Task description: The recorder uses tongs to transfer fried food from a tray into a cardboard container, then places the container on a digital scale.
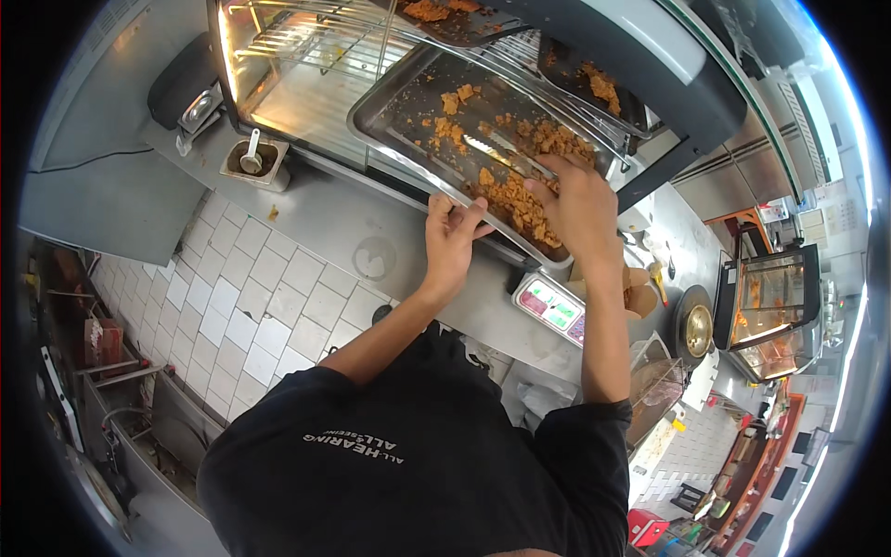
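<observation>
A dark metal baking tray (418, 104) juts from a lit glass display warmer, tilted in this view. Orange-brown fried crumbs (518, 205) lie heaped at its right end, with larger crisp pieces (451, 103) farther back. My left hand (456, 233) grips the tray's near rim between thumb and fingers. Over the tray's right part, my right hand (581, 202) holds metal tongs (505, 152), their tips among the crumbs. The fingers of this hand partly hide the handle end of the tongs.
Wire racks (313, 52) and other trays (567, 69) are inside the warmer. On the steel counter (320, 216) stand a metal container (275, 177) with a white scoop (252, 150) and a digital scale (550, 306). A second glass warmer (773, 299) and a wire fry basket (661, 383) are at right.
</observation>
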`<state>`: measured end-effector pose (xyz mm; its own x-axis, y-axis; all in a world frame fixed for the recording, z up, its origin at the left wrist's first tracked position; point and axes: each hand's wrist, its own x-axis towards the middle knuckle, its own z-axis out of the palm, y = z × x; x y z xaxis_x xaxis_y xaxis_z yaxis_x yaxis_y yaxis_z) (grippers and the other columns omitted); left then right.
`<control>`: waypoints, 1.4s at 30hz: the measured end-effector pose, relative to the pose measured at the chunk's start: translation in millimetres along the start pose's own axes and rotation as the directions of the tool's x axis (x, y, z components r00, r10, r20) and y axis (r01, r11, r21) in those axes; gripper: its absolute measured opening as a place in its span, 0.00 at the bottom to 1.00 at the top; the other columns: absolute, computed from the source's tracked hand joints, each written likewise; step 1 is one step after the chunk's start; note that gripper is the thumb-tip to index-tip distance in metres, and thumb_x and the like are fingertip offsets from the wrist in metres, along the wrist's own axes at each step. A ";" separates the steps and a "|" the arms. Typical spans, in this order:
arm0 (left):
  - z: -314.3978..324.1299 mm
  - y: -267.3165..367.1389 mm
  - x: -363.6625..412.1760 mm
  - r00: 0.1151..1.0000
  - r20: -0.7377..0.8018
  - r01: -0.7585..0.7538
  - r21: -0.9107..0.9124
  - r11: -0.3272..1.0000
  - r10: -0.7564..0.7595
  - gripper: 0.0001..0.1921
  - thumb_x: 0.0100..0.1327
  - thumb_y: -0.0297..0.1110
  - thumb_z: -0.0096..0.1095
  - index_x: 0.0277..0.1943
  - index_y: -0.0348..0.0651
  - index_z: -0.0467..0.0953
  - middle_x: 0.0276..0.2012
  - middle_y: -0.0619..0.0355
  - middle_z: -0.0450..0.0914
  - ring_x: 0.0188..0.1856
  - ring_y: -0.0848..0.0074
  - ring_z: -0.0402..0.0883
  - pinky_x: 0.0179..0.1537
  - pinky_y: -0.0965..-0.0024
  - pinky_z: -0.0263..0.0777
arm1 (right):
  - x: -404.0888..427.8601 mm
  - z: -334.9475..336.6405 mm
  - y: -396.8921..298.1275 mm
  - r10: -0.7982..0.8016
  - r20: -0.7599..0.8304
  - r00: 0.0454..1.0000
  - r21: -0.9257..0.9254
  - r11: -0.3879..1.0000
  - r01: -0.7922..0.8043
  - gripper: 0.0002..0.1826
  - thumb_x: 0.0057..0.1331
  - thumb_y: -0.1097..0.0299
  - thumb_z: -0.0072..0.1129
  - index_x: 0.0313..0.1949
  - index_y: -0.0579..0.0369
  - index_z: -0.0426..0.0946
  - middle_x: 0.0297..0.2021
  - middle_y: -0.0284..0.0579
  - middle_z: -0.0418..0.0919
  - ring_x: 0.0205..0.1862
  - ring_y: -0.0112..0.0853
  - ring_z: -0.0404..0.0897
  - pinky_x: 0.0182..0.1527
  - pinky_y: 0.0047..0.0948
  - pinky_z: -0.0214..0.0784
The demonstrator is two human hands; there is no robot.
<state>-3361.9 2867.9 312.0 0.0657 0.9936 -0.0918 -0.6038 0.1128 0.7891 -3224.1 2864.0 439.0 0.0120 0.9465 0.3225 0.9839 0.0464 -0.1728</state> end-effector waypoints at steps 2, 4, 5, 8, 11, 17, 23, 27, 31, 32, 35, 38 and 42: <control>-1.5 5.4 -4.6 1.000 -0.015 0.012 -0.017 1.000 -0.013 0.11 0.66 0.31 0.64 0.31 0.41 0.68 0.41 0.67 0.59 0.42 0.84 0.75 0.41 0.72 0.82 | 4.4 8.9 -14.5 0.000 0.036 0.999 0.006 1.000 0.000 0.16 0.59 0.62 0.65 0.46 0.53 0.80 0.42 0.46 0.82 0.39 0.46 0.82 0.41 0.42 0.75; -7.8 1.7 -5.3 1.000 -0.012 0.006 -0.033 0.999 -0.007 0.12 0.66 0.31 0.64 0.31 0.42 0.67 0.40 0.68 0.59 0.42 0.85 0.75 0.40 0.73 0.81 | 4.0 21.6 -18.9 -0.006 0.038 0.999 -0.016 1.000 0.006 0.16 0.60 0.63 0.64 0.46 0.53 0.80 0.44 0.46 0.81 0.39 0.46 0.82 0.41 0.42 0.75; -9.6 -0.1 -6.6 1.000 -0.002 -0.006 -0.042 0.999 0.005 0.12 0.66 0.31 0.64 0.30 0.42 0.67 0.40 0.68 0.59 0.42 0.85 0.75 0.40 0.74 0.81 | 2.6 26.1 -19.7 -0.009 0.030 1.000 -0.033 0.999 0.010 0.15 0.60 0.64 0.64 0.46 0.53 0.81 0.45 0.46 0.81 0.39 0.46 0.82 0.41 0.41 0.75; -8.0 2.6 -10.4 1.000 -0.005 -0.013 -0.023 1.000 0.012 0.13 0.65 0.30 0.65 0.30 0.42 0.66 0.39 0.68 0.59 0.42 0.86 0.74 0.39 0.75 0.81 | -0.3 28.9 -21.5 0.052 0.030 0.998 -0.040 0.998 -0.050 0.13 0.60 0.65 0.63 0.45 0.51 0.82 0.45 0.44 0.82 0.38 0.45 0.82 0.41 0.40 0.75; -10.6 -4.6 -11.0 1.000 0.013 0.014 -0.007 1.000 -0.013 0.12 0.65 0.31 0.66 0.31 0.42 0.67 0.38 0.68 0.59 0.40 0.87 0.73 0.38 0.74 0.81 | -10.5 19.7 -14.9 0.077 -0.041 0.996 -0.020 0.997 -0.078 0.11 0.59 0.64 0.64 0.42 0.49 0.83 0.42 0.43 0.83 0.37 0.44 0.83 0.40 0.39 0.74; -16.0 14.0 -17.0 0.996 -0.075 0.059 0.056 0.997 -0.055 0.08 0.64 0.33 0.66 0.35 0.45 0.72 0.34 0.68 0.68 0.38 0.86 0.73 0.41 0.73 0.80 | -84.4 -59.5 45.3 0.382 -0.235 0.894 0.305 0.902 -0.306 0.12 0.56 0.68 0.68 0.41 0.50 0.84 0.31 0.46 0.84 0.25 0.36 0.81 0.33 0.32 0.72; -35.5 19.5 -12.4 0.993 0.046 0.101 0.122 0.987 -0.107 0.06 0.66 0.32 0.63 0.44 0.47 0.76 0.39 0.66 0.78 0.41 0.83 0.78 0.43 0.70 0.80 | -189.6 -92.2 153.3 0.607 -0.201 0.769 0.053 0.791 -0.610 0.13 0.57 0.65 0.68 0.41 0.55 0.84 0.33 0.48 0.85 0.35 0.36 0.84 0.40 0.32 0.72; -37.5 24.4 -19.9 0.990 0.071 0.112 0.147 0.983 -0.124 0.03 0.68 0.31 0.60 0.42 0.48 0.75 0.39 0.67 0.79 0.42 0.86 0.78 0.44 0.71 0.81 | -212.9 -44.1 195.1 0.652 -0.091 0.752 -0.084 0.748 -0.659 0.14 0.56 0.60 0.68 0.42 0.47 0.85 0.35 0.49 0.85 0.39 0.44 0.84 0.42 0.36 0.73; -43.0 19.6 -24.8 0.993 0.069 0.092 0.103 0.991 -0.099 0.07 0.66 0.31 0.64 0.45 0.47 0.78 0.40 0.67 0.79 0.42 0.85 0.79 0.41 0.73 0.81 | -213.2 -16.9 203.8 0.721 -0.020 0.693 -0.091 0.689 -0.719 0.15 0.56 0.57 0.68 0.42 0.45 0.85 0.36 0.47 0.85 0.40 0.46 0.83 0.43 0.39 0.73; -42.4 19.3 -25.8 0.993 0.068 0.084 0.105 0.991 -0.092 0.07 0.66 0.31 0.64 0.45 0.47 0.78 0.40 0.67 0.79 0.42 0.85 0.79 0.41 0.73 0.81 | -211.7 -13.3 205.3 0.709 0.029 0.704 -0.117 0.702 -0.702 0.15 0.55 0.57 0.68 0.42 0.44 0.85 0.36 0.47 0.84 0.40 0.46 0.83 0.43 0.40 0.73; -44.5 18.9 -29.2 0.996 0.055 0.068 0.084 0.994 -0.073 0.08 0.65 0.30 0.64 0.47 0.47 0.78 0.40 0.66 0.79 0.42 0.85 0.79 0.40 0.74 0.81 | -208.0 -4.1 213.3 0.665 0.123 0.737 -0.171 0.745 -0.644 0.17 0.54 0.55 0.68 0.43 0.44 0.85 0.35 0.50 0.84 0.41 0.48 0.82 0.44 0.43 0.73; -51.3 18.8 -32.0 0.999 0.008 0.048 0.113 0.992 -0.049 0.09 0.67 0.30 0.61 0.49 0.47 0.76 0.43 0.64 0.80 0.44 0.83 0.80 0.42 0.71 0.81 | -185.2 -30.8 199.6 0.670 0.132 0.730 -0.286 0.731 -0.619 0.21 0.54 0.55 0.70 0.44 0.53 0.83 0.39 0.52 0.84 0.45 0.47 0.82 0.47 0.41 0.72; -44.4 11.3 -32.6 0.991 0.015 0.134 0.096 0.986 -0.136 0.10 0.65 0.29 0.63 0.48 0.47 0.77 0.45 0.66 0.80 0.45 0.83 0.80 0.41 0.72 0.81 | -150.8 -98.6 137.6 0.473 0.130 0.871 0.203 0.847 -0.491 0.18 0.57 0.69 0.68 0.47 0.61 0.81 0.37 0.48 0.84 0.38 0.33 0.83 0.41 0.30 0.73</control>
<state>-3406.2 2836.6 296.8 0.1595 0.9689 -0.1893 -0.5107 0.2451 0.8241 -3072.9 2696.2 458.4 0.4530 0.8881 0.0777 0.7913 -0.3604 -0.4939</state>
